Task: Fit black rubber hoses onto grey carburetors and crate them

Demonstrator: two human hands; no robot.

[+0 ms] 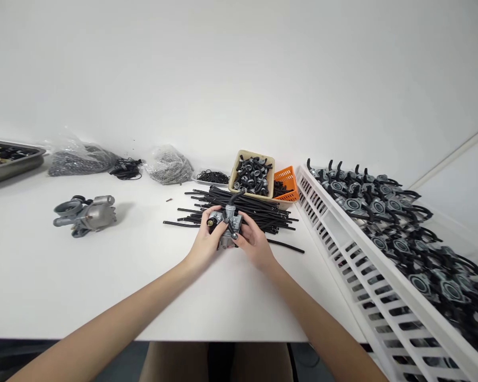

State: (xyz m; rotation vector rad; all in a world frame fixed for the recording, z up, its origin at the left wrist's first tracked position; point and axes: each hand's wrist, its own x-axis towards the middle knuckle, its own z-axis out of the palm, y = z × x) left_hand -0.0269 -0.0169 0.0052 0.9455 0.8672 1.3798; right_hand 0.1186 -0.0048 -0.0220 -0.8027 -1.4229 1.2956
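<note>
Between my two hands, raised over the middle of the white table, is a grey metal carburetor (230,216) with a black rubber elbow on its top. My left hand (207,235) grips its left side, the thumb lying across the front. On the right side, my right hand (255,241) is closed around it, thumb near a small black part at the front. Just behind the hands lies a loose pile of black rubber hoses (263,209). The carburetor's underside and back are hidden by my fingers.
Another carburetor (85,215) lies at left. Along the wall are a metal tray (14,170), plastic bags of small parts (169,165), a cream bin (238,164) of caps and an orange basket (289,178). A white crate (342,223) full of carburetors stands at right.
</note>
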